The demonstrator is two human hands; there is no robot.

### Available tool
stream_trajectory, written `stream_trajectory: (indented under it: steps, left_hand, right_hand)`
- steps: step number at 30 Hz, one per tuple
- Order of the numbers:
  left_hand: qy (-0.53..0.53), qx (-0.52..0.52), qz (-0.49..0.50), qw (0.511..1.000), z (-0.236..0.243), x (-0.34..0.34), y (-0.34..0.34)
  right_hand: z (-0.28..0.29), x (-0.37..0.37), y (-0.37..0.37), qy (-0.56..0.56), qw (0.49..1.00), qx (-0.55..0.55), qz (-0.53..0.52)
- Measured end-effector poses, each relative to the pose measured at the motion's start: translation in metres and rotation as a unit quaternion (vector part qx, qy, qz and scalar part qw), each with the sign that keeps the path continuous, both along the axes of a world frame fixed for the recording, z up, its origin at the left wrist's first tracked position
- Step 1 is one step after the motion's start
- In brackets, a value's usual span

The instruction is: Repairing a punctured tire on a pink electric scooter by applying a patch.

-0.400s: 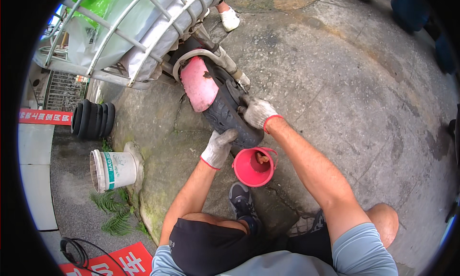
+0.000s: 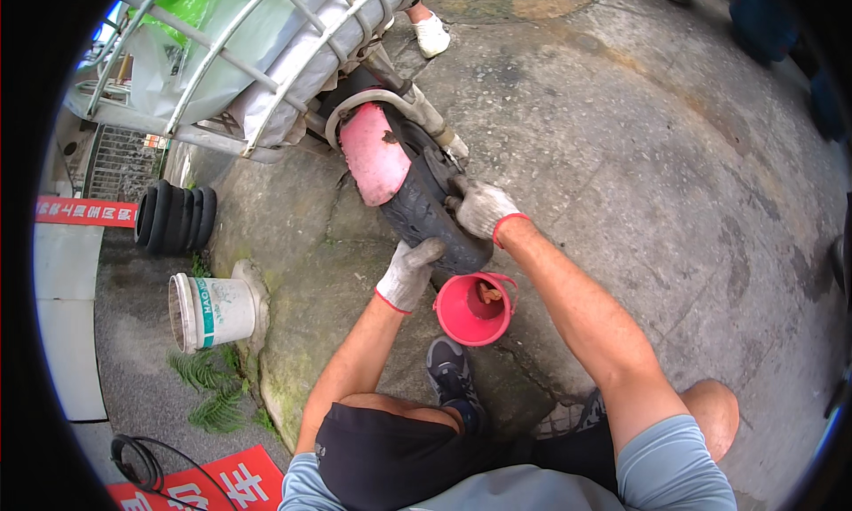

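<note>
In the head view a two-wheeler's black tyre [image 2: 417,227] has a chipped pink mudguard [image 2: 373,152] over it. My left hand [image 2: 413,271], in a grey-white knit glove with red cuff, grips the tyre's lower outer edge, thumb on the tread. My right hand [image 2: 481,208], gloved the same way, has its fingers curled into the tyre's right side beside the rim; the fingertips are partly hidden. Just below the tyre a red bucket [image 2: 461,320] holds a brownish object [image 2: 488,294] too unclear to name.
A white wire basket [image 2: 213,67] with bags overhangs the wheel. Another person's shoe [image 2: 430,34] is beyond it. Stacked tyres [image 2: 173,218], a white pail [image 2: 217,311], ferns and a coiled hose [image 2: 138,467] lie left. Blue containers [image 2: 763,23] stand far right.
The whole view has shifted slightly. Both hands stay on the tyre, with hardly any visible difference in their grip.
</note>
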State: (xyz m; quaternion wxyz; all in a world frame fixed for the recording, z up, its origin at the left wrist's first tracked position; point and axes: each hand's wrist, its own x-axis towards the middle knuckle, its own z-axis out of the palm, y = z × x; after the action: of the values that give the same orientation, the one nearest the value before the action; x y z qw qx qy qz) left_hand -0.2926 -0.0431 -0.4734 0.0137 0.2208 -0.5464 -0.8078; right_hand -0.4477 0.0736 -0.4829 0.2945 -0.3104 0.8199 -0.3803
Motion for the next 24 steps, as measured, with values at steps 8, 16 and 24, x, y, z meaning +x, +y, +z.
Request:
stream_trajectory:
  steps: [8, 16, 24]
  left_hand:
    - [0.005, 0.001, -0.001, 1.000, 0.0015, -0.0003, -0.0003]
    - [0.011, 0.004, 0.004, 1.000, -0.0007, -0.0009, 0.0002]
    - [-0.005, 0.003, -0.010, 1.000, -0.0031, 0.0012, -0.0052]
  right_hand:
    - [0.0042, 0.0011, 0.0004, -0.003, 1.000, -0.007, -0.007]
    - [0.0000, 0.0009, -0.0007, 0.006, 1.000, -0.008, -0.008]
    - [-0.0021, 0.0007, -0.0018, 0.003, 1.000, -0.007, -0.006]
